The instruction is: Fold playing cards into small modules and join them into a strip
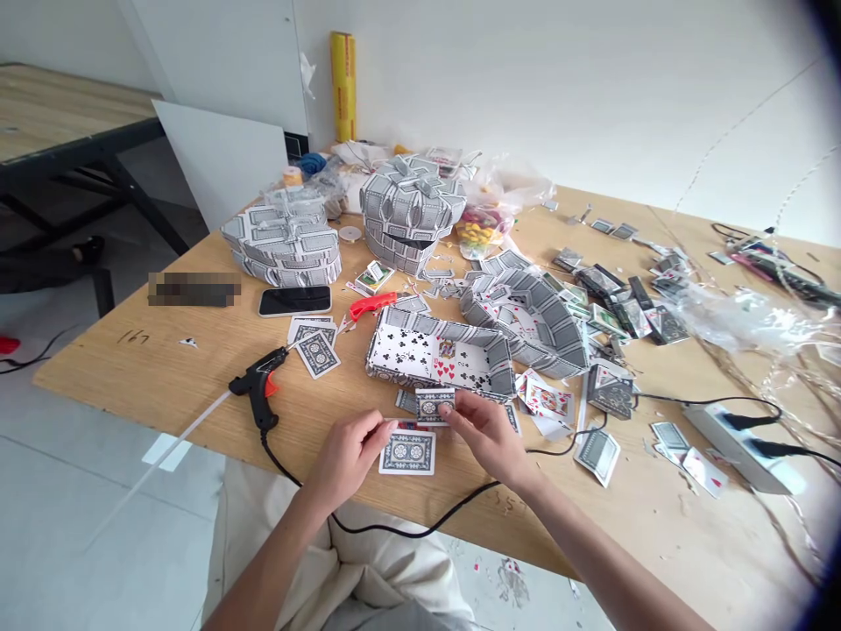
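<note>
My right hand (486,434) pinches a playing card (430,406) with a dark patterned back, its thumb lying on the card's face toward me. Just left of it, my left hand (348,457) is closed, thumb and forefinger together; whatever lies between those fingertips is too small to make out. Flat on the table below both hands is another patterned card (407,453). Right behind the held card stands an open rectangular box (394,379) built from playing cards, with card faces showing inside.
A glue gun (259,386) lies at left, its cable running before my hands. Behind are a phone (295,301), a red-handled cutter (372,305), a card-built tray (558,350) and lidded card boxes (413,206). Card packs and a power strip (742,447) lie right.
</note>
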The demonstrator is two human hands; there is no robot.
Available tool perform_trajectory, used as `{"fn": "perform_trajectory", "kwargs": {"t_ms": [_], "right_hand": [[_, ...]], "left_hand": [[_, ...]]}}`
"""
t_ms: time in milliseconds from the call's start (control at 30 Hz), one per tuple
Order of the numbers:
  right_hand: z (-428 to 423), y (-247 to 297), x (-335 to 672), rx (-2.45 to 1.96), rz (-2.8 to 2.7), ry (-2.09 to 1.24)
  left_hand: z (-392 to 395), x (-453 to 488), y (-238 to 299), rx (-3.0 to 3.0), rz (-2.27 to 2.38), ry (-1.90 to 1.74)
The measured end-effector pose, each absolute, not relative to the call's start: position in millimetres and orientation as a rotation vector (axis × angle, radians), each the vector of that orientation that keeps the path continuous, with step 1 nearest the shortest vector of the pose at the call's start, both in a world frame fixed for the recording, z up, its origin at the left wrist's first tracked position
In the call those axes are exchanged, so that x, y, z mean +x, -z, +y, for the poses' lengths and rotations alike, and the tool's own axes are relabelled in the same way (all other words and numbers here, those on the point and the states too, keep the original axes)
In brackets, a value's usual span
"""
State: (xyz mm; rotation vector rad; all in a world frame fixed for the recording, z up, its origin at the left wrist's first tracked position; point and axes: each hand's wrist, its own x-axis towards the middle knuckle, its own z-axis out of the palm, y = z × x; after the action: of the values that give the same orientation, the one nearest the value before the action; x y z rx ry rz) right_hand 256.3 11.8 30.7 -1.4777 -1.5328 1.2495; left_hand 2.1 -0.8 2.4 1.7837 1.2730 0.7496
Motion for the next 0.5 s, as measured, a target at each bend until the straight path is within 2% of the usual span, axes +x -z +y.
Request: {"fn": "perform_trajectory", "kwargs": {"t_ms": [333,500], "right_hand": [[32.4,-24.5,245.7,-1.509,-1.638,-1.173],[38.4,-17.4,243.1,-1.508,-1.733,-1.033]], "left_hand": [[-1.6,1.6,-4.3,1.711,1.269,-0.783],[-2.1,0.9,-5.0,1.687,1.267,-0.792]]}}
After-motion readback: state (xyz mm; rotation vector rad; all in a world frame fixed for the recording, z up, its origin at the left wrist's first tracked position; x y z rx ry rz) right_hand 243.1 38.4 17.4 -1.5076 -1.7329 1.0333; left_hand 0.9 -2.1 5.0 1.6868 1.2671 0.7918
